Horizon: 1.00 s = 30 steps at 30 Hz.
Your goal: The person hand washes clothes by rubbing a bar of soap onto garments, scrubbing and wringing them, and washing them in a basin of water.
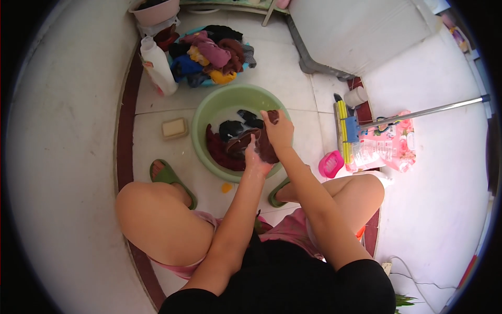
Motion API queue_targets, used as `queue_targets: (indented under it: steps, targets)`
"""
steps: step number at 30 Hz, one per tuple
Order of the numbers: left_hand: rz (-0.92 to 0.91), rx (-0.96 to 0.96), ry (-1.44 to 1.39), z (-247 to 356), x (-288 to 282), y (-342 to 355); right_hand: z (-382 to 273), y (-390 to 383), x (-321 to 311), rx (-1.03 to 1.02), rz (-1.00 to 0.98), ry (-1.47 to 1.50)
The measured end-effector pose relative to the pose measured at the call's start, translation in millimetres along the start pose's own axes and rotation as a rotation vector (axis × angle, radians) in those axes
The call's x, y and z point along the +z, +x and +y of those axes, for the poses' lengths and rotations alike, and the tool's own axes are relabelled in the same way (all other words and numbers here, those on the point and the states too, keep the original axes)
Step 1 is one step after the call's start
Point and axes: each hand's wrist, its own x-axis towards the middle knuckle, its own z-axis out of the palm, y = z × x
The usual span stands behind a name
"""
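Observation:
A round green basin (201, 144) stands on the floor between my feet, with wet dark clothes and some suds in it. Over its right side, my right hand (281, 131) grips the upper end of a brown garment (267, 150). My left hand (257, 158) is closed on the lower part of the same garment, thumb up, its other fingers partly hidden by the cloth. A dark red cloth (222, 152) lies at the basin's left side. Black cloth (230, 130) is bunched near the middle. I cannot tell what kind of garment the brown one is.
Beyond the basin, a blue tub (208, 82) is heaped with clothes, beside a white bottle (158, 68). A soap bar (174, 129) lies left of the basin. To the right are a pink soap dish (331, 164), a mop (351, 129) and a pink package (384, 146).

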Motion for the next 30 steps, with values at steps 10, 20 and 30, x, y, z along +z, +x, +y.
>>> queue_targets:
  steps: [10, 20, 30]
  targets:
    - [0.081, 0.037, 0.147, 10, -28, 11, 17, -18, 25, -0.002, -0.073, -0.024]
    - [-0.004, 0.362, -0.096, 97, -24, -17, -6, -11, 2, 0.929, -0.222, 1.587]
    - [-0.528, 0.089, -0.582, 111, 9, -24, 44, -209, 89, -0.216, -0.754, 0.066]
